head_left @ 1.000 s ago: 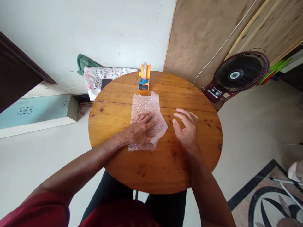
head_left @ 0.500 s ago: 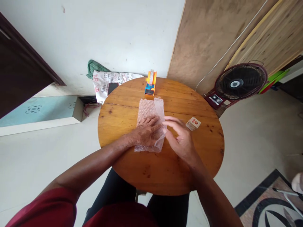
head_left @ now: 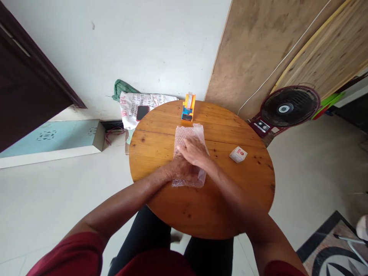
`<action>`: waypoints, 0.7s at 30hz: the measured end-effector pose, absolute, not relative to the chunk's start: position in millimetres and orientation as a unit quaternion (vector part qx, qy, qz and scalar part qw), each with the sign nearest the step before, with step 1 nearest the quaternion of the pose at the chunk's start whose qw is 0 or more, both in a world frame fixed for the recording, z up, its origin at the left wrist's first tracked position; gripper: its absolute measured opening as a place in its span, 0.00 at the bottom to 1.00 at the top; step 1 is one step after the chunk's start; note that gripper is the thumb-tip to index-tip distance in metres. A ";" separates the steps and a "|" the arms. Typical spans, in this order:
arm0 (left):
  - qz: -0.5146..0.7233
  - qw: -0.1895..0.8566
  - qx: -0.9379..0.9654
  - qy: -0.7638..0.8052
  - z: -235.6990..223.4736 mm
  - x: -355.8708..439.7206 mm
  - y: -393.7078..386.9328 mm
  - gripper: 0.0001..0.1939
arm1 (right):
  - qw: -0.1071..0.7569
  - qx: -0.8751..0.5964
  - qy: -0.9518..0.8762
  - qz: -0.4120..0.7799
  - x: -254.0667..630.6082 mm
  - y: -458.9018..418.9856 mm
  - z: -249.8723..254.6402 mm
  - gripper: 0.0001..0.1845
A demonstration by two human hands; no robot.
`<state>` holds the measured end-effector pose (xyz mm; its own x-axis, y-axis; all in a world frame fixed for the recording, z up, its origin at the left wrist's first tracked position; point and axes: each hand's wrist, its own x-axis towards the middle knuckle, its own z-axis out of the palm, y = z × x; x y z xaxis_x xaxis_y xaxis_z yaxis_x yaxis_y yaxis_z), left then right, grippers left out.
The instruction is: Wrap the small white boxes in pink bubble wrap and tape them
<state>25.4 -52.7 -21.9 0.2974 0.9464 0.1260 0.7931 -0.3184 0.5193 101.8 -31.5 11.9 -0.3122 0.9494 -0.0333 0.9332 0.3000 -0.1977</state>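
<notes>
A sheet of bubble wrap (head_left: 184, 132) lies folded on the round wooden table (head_left: 155, 153), its right edge folded inward. My left hand (head_left: 184, 168) rests flat on the wrap, its fingers partly covered by my other hand. Crossing over it from the right, my right hand (head_left: 195, 151) is open with its fingers laid over the wrap; it is slightly blurred. Whether anything lies inside the wrap cannot be made out.
An orange and blue tape dispenser (head_left: 188, 107) stands at the table's far edge. A small white box with red print (head_left: 238, 154) sits to the right. Beyond the table are a fan (head_left: 284, 109) and a printed white sack (head_left: 132, 111) holding a dark flat object (head_left: 142, 112).
My right hand has moved left from beside the wrap, folding its right edge inward, and now lies across my left hand. The small box has come into full view. The camera view has shifted.
</notes>
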 end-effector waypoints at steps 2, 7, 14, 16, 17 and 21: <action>0.180 0.191 0.846 0.464 -26.5 6.8 -54.2 0.34 | 0.081 -0.616 -0.781 0.060 130.6 -29.3 0.8 0.25; 0.100 0.166 0.914 0.357 -34.6 -7.6 -53.7 0.52 | 0.119 -0.654 -0.745 0.046 188.5 -41.7 -29.7 0.29; 0.099 0.203 0.911 0.346 -34.9 -11.6 -43.6 0.47 | 0.132 -0.626 -0.768 0.041 206.0 -47.7 -37.3 0.31; 0.097 0.224 0.907 0.343 -32.1 -16.1 -38.3 0.42 | 0.122 -0.635 -0.762 0.036 207.1 -48.5 -36.2 0.31; 0.097 0.233 0.906 0.339 -29.6 -18.0 -35.1 0.39 | 0.117 -0.639 -0.760 0.033 207.1 -49.3 -35.6 0.31; 0.129 0.244 0.897 0.346 -15.7 -15.7 -19.4 0.27 | 0.097 -0.659 -0.746 0.011 203.2 -55.2 -31.0 0.30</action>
<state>-15.7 -19.4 -15.7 0.7269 0.6839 0.0625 0.5582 -0.6414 0.5263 203.2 -55.2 -31.0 -0.1118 0.9851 0.1306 0.9808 0.1305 -0.1447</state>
